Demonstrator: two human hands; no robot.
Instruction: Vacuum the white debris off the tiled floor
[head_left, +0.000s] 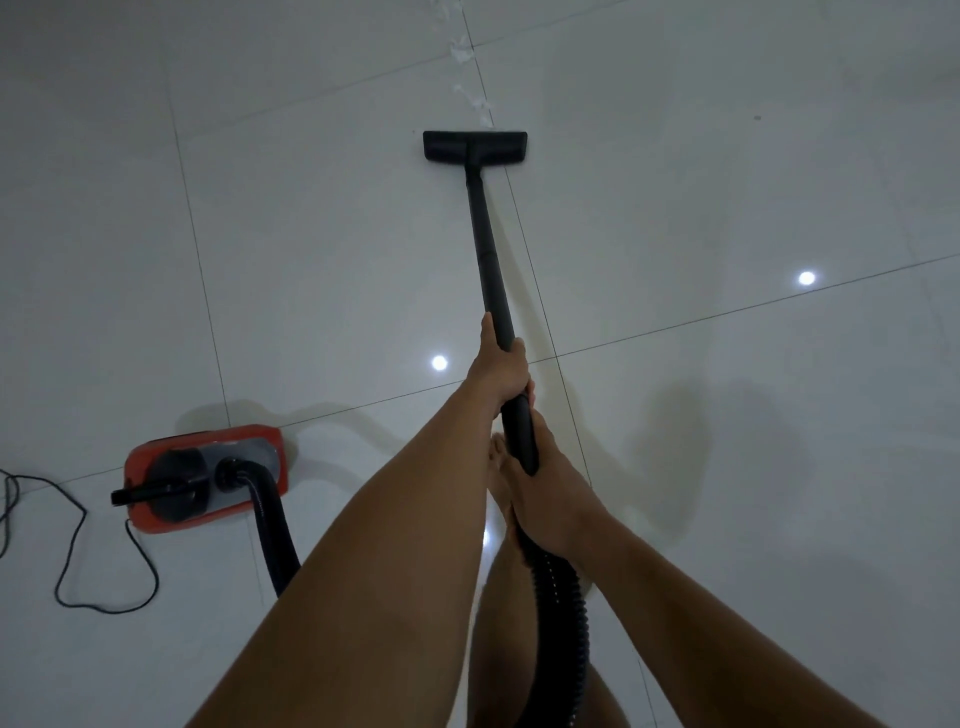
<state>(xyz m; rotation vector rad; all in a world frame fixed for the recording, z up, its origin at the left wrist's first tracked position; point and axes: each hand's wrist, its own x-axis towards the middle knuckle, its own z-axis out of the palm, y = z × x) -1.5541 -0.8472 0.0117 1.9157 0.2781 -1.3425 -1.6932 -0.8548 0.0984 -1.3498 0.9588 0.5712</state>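
Left hand (498, 370) wrapped round the long black rigid vacuum wand (485, 249) partway up, fingers curled fully on it. Right hand (543, 493) grips the near end of the wand, where the black ribbed flexible hose (563, 592) joins. Flat black rectangular floor head (475, 146) sits on the glossy white tiled floor (727, 208), just short of the white debris (478, 104): small torn-looking scraps strung along a grout line, running away from the head to the top edge. Nearest scraps look almost at the head's far edge. Suggest pushing straight ahead along that grout line, head flat, slow enough that suction takes the light scraps instead of bulldozing them. Red-and-black canister vacuum body (202, 478) and thin black power cord (80, 530) sit back-left, so watch hose slack as reach extends.
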